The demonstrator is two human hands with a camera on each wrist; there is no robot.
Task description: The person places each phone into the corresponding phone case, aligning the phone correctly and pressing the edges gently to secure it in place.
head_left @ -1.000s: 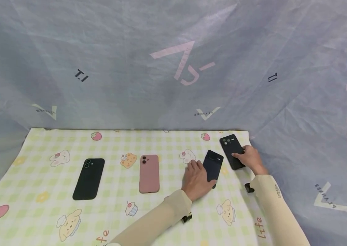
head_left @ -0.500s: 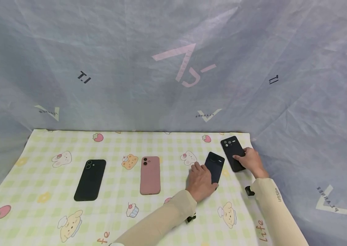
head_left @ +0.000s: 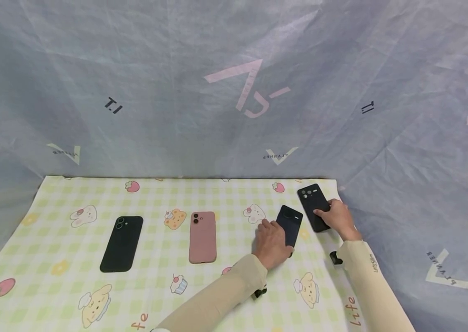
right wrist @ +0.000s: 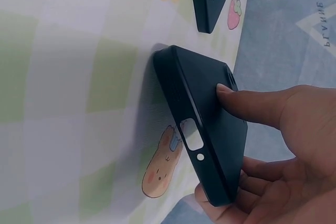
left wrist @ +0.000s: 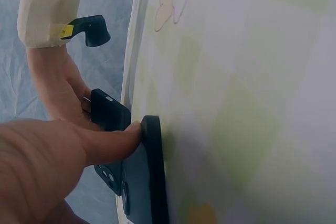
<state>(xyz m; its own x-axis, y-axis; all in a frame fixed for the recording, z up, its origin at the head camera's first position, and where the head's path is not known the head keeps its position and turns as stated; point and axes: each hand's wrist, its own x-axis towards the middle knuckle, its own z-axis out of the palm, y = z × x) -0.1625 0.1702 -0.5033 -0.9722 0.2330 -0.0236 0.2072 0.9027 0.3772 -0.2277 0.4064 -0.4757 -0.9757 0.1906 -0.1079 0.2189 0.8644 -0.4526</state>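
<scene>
In the head view my right hand (head_left: 338,219) grips the right edge of a black phone case (head_left: 313,207) at the table's far right corner. The right wrist view shows my thumb (right wrist: 257,107) on its back, my fingers curled at its edge, and light through a port cutout. My left hand (head_left: 271,242) holds a dark blue phone case (head_left: 290,226) just left of it, fingers along the left edge and thumb at the lower end. Further left lie a pink phone case (head_left: 202,237) and a dark green phone case (head_left: 121,244), both untouched.
A green-checked tablecloth (head_left: 155,258) with cartoon prints covers the table. A grey-blue curtain (head_left: 176,115) hangs behind and along the right side. Small black wrist mounts (head_left: 336,257) sit under the sleeves.
The whole view has shifted slightly. My left hand has slid slightly right along the dark blue case; my right hand keeps its grip on the black one.
</scene>
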